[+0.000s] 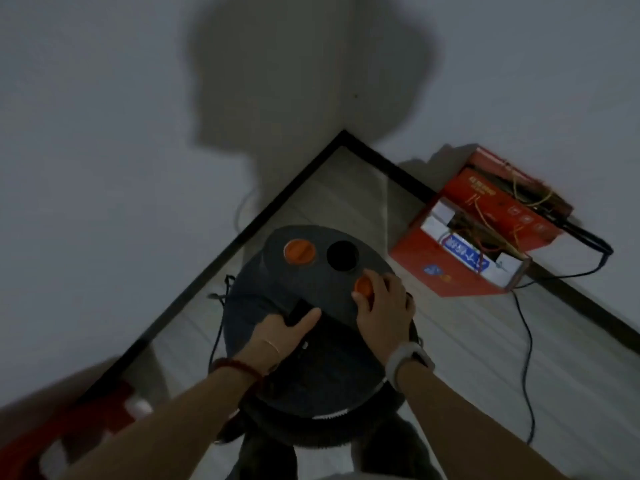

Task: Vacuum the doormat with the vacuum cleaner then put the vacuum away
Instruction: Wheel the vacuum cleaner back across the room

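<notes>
In the head view, the vacuum cleaner, a round dark canister, is standing on the pale floor in the corner of the room, close to the black skirting that is running along the left wall. The person is leaning over it, both forearms reaching in from the near edge.

The left hand is gripping the dark carry handle on top of the canister, fingers curling under it and the thumb lying along its upper side. A red bracelet is sitting on that wrist.

The right hand is resting on the canister's lid to the right of the handle, its fingers bending around a small orange knob; the fingertips are touching the knob's near and right side. A pale watch is showing on that wrist.

Farther along the lid, a larger orange cap is sitting beside a round black opening. A thin black cord is hanging down the canister's left side.

To the far right, an open red cardboard box is lying against the right wall, holding wires and small packets. A black cable is trailing from it across the floor towards the near right. At the near left, something red and blurred is lying on the floor; what it is cannot be told. The person's shadow is falling across the corner walls.
</notes>
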